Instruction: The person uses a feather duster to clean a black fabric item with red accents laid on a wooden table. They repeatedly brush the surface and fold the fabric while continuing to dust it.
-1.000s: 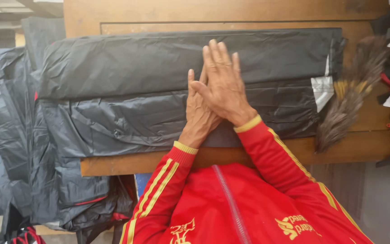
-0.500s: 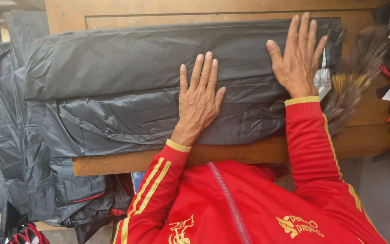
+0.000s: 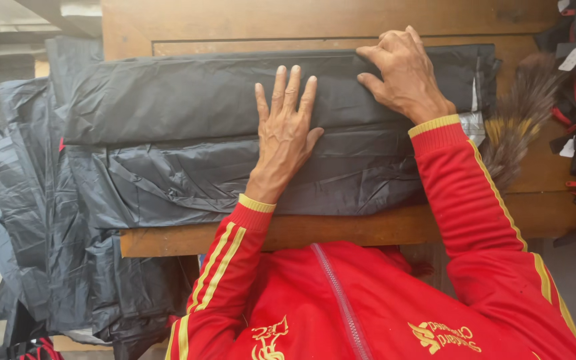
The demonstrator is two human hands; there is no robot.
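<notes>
The long folded black plastic sheet (image 3: pixel 201 107) lies across the brown wooden table (image 3: pixel 341 230), its slack spilling off the table edge toward 8 o'clock. The left hand (image 3: pixel 287 137) rests flat on its middle; the right hand (image 3: pixel 405 73), at 2 o'clock from it, sits on the far fold. A brown feather duster (image 3: pixel 525 117) lies at 3 o'clock, just beside the sheet's end.

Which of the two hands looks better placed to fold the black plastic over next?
Probably the right hand: its fingers curl over the far edge of the black plastic sheet, while the left hand lies flat, pinning it.

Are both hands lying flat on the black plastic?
No: the left hand lies flat on the black plastic sheet, but the right hand curls over its far edge.
</notes>
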